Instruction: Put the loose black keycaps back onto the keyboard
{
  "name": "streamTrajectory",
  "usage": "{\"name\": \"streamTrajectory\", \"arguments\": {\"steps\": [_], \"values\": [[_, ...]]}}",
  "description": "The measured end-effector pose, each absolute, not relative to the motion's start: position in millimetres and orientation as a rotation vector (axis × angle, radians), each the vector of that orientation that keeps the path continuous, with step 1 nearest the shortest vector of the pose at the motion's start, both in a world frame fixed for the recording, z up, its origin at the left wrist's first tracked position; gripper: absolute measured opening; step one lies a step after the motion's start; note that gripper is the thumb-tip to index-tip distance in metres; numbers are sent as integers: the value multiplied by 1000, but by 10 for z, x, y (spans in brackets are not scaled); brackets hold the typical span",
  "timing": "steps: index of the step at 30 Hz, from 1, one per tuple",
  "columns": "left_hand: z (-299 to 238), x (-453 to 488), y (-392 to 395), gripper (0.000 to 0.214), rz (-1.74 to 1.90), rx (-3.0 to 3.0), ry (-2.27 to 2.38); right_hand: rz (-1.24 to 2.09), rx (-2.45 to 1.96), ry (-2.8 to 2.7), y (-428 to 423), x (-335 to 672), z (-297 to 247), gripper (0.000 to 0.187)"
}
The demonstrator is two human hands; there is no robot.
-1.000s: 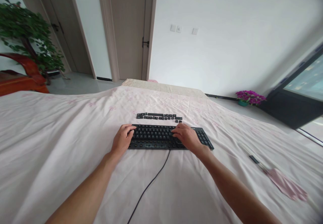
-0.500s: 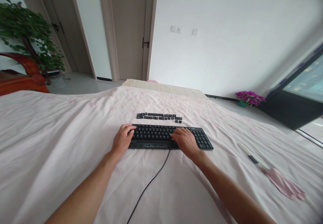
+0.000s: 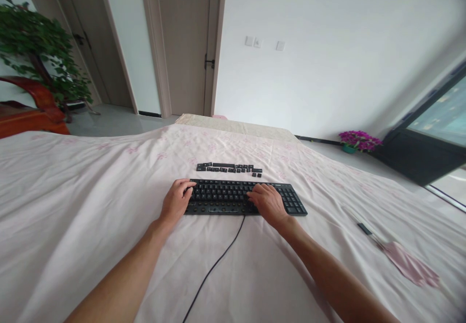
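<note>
A black computer keyboard [image 3: 218,192] lies on the cloth with keycaps gone from its two nearest rows. My left hand [image 3: 176,198] is closed around the keyboard's left end, thumb on top near the upper corner. My right hand [image 3: 267,201] lies over the right part of the keys, between the letter block and the number pad. Its fingers are bent and close together, the thumb pointing left; whatever is under the fingertips is hidden. Just beyond the keyboard, loose keycaps [image 3: 225,169] lie in rows, with a long space bar [image 3: 223,165] among them.
From the keyboard's near edge a black cable [image 3: 220,260] runs toward me. A pale pink floral cloth [image 3: 109,206] covers the surface. To the right lie a thin rod with a black band [image 3: 364,229] and a pink cloth piece [image 3: 411,264].
The right thumb has shifted slightly to the right over the keys. My left hand keeps its place on the keyboard's end, and the loose keycaps lie as before.
</note>
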State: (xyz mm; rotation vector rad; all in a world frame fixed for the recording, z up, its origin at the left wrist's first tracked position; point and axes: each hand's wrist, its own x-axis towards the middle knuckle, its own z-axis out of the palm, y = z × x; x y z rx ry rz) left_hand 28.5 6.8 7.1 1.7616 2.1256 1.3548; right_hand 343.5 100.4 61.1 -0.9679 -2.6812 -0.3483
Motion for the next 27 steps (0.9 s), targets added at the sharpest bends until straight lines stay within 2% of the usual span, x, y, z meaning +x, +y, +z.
{"name": "streamTrajectory", "arguments": {"steps": [27], "values": [[36,266,81,27,1363,1780,2122,-417,-901,-2728,939,3344,643,19]]}}
